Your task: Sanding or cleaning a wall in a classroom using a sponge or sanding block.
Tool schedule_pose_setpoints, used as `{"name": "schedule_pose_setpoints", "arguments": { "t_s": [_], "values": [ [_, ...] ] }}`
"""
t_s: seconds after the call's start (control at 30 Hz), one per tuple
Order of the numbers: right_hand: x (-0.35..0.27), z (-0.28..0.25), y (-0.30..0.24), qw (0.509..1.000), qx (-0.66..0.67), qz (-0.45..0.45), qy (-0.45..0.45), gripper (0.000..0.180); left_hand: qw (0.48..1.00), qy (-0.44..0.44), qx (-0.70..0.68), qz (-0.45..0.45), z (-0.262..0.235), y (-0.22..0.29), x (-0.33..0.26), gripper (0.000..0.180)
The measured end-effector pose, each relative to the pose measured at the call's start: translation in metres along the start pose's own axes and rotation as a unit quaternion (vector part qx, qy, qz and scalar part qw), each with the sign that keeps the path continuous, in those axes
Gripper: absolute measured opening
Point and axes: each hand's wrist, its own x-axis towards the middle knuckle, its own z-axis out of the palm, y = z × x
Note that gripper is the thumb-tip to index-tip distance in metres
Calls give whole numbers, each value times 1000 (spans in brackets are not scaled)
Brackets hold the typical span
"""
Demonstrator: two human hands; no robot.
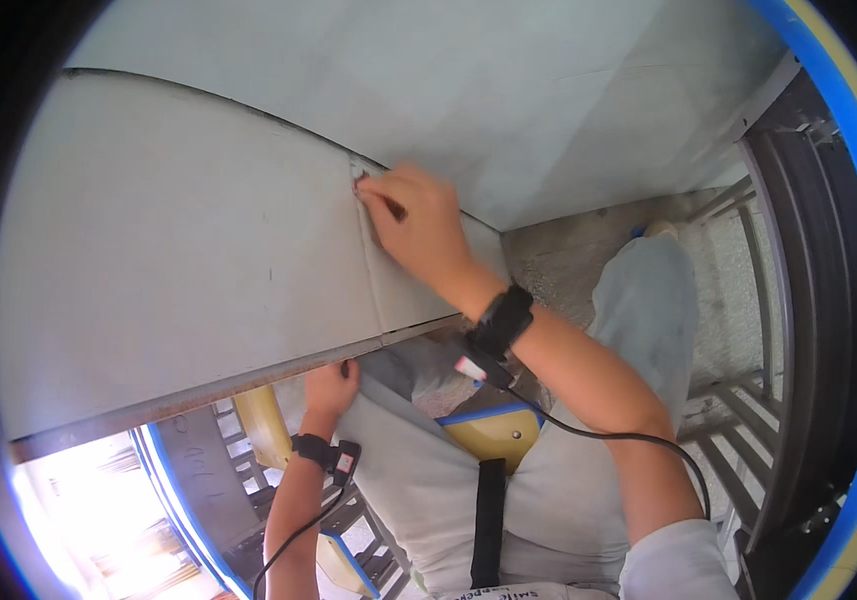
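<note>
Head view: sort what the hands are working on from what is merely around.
In hand:
right hand pressing at the panel seam
left hand under the grey panel edge

Around:
yellow stool
metal grating
wrist cables

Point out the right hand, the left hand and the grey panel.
right hand (418, 225): head view, on the back of the hand.
left hand (330, 388): head view, on the back of the hand.
grey panel (178, 270): head view, on its bare flat face.

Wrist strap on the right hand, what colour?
Black, on the wrist strap behind the right hand; head view.
</note>
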Motion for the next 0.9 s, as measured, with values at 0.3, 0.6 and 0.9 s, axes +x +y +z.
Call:
{"name": "schedule_pose_setpoints", "arguments": {
  "t_s": [0.3, 0.6, 0.9],
  "values": [
    [0, 0, -3, 999, -39, -33, -16, 5, 997, 64, 5, 49, 6, -7, -3, 15],
    [-15, 3, -14, 999, 10, -44, -1, 4, 993, 93, 39, 62, 1, -9, -13, 16],
    [-18, 8, -8, 1000, -5, -12, 11, 6, 992, 90, 40, 76, -1, -10, -15, 17]
  ]
}}
